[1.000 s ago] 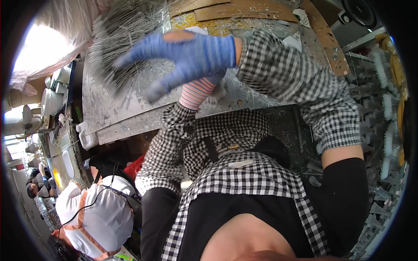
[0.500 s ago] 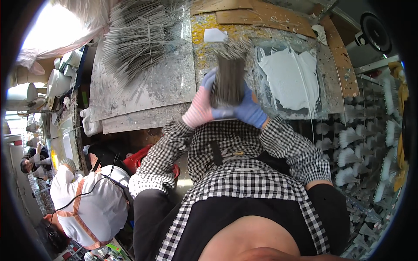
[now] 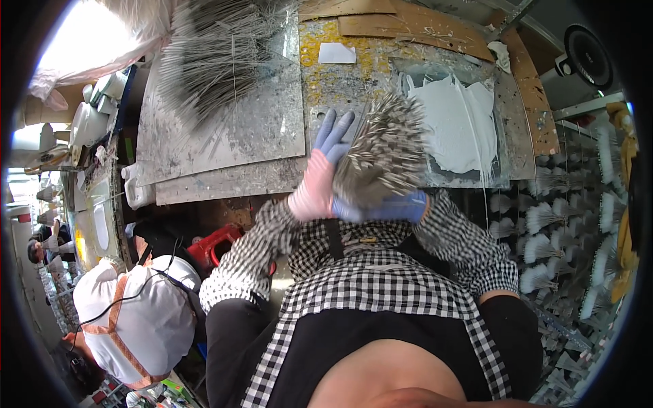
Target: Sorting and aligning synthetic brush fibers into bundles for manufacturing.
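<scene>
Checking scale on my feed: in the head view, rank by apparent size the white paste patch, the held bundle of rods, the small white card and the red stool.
1. White paste patch and held bundle: look alike; the bundle sits nearer the camera, so unranked.
2. Red stool, partly hidden.
3. White card.

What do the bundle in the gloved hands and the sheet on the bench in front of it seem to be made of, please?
The bundle looks like thin stiff rods, probably wire or plastic: grey, straight, with pale tips fanning out. The sheet on the bench seems to be clear glass or acrylic, glossy and smeared with grey residue; which one cannot be told.
</scene>
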Demonstrator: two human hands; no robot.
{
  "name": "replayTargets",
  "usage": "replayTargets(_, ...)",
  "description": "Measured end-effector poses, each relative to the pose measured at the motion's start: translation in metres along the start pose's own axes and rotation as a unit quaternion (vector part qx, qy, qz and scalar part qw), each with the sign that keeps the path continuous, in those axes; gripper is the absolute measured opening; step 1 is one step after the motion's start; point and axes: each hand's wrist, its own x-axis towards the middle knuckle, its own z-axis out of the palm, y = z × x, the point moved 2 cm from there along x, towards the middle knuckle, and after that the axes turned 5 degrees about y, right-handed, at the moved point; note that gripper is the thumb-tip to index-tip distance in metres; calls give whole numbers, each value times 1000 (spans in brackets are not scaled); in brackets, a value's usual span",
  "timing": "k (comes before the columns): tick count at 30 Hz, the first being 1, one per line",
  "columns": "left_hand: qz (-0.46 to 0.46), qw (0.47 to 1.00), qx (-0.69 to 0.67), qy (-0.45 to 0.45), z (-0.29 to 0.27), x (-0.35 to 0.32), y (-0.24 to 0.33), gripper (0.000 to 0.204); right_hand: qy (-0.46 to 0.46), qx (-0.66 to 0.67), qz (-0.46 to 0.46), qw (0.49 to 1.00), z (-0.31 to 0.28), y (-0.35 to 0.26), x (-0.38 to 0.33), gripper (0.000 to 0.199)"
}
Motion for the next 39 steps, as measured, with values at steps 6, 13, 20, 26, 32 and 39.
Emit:
replayTargets(6, -354, 726, -574, 135, 68, -72, 56, 75, -28, 119, 287, 950, 52, -16, -72, 66)
replayTargets(13, -154, 777, -573, 207, 46, -72, 114, 65, -35, 267, 421, 866, 23, -48, -60, 57)
replayTargets(20, -442, 580, -675, 112, 72, -69, 84, 55, -81, 417, 458, 781, 27, -11, -80, 47)
replayTargets(26, -287, 804, -513, 84, 71, -54, 83, 62, 10, 558, 562, 610, 11, -36, -55, 74)
replayTargets(32, -232, 869, -436, 3, 98, -66, 73, 76, 69, 431, 429, 791, 17, -27, -66, 89)
replayTargets(39, -225, 916, -330, -32, 71, -86, 61, 103, -132, 341, 412, 835, 45, 0, -119, 99)
